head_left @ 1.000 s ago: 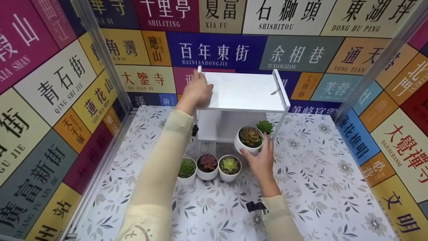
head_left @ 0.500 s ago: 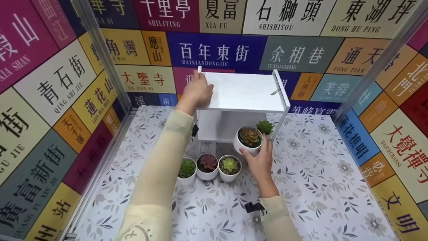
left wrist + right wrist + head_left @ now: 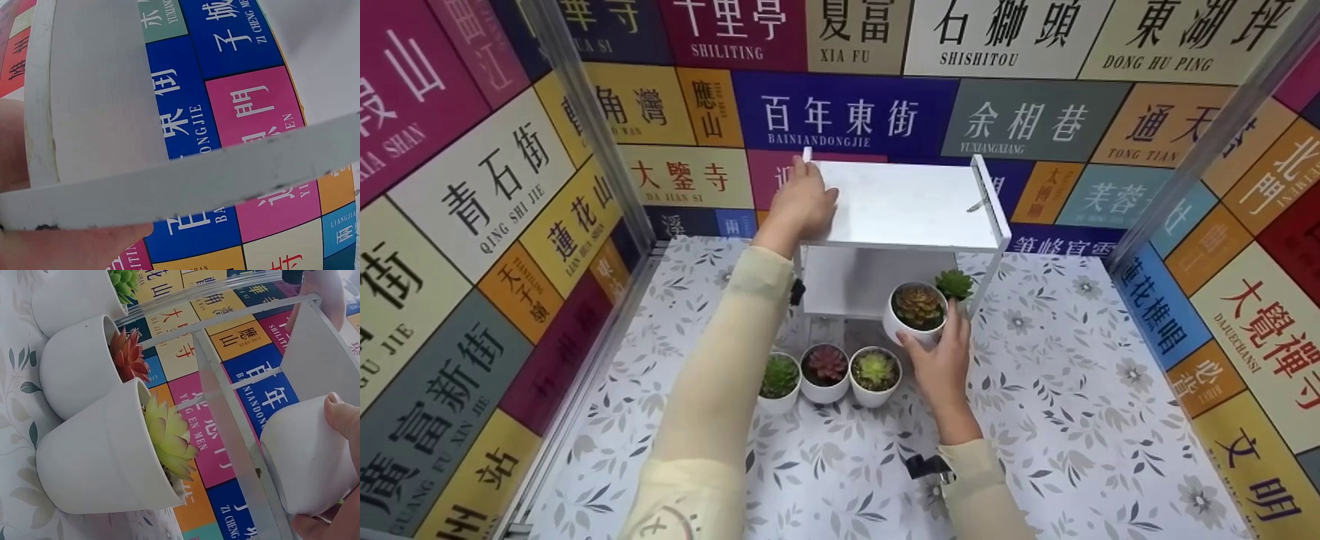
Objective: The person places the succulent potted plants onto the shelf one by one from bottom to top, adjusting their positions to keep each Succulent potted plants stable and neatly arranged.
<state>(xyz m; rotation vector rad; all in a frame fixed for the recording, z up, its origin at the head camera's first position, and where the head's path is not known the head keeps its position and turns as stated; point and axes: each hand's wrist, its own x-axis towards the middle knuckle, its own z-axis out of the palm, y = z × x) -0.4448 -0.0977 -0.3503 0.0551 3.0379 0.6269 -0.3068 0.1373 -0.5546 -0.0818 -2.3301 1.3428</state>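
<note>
My left hand grips the upper left side of a white two-tier shelf rack. In the left wrist view, part of that hand shows behind the rack's side rail. With thumb and fingers, my right hand holds a white pot with a brownish-orange succulent at the right front of the lower board. The right wrist view shows this pot with its base right at the board's edge. Behind it, a green succulent stands at the rack's right end, its pot mostly hidden.
In front of the rack stand three white potted succulents in a row: a green one, a red one and a yellow-green one. A floral cloth covers the table. Walls with printed signs enclose the back and sides.
The held pot has shifted very slightly left, and my right wrist has swung a little left with it. My left hand and the rack have not moved.
</note>
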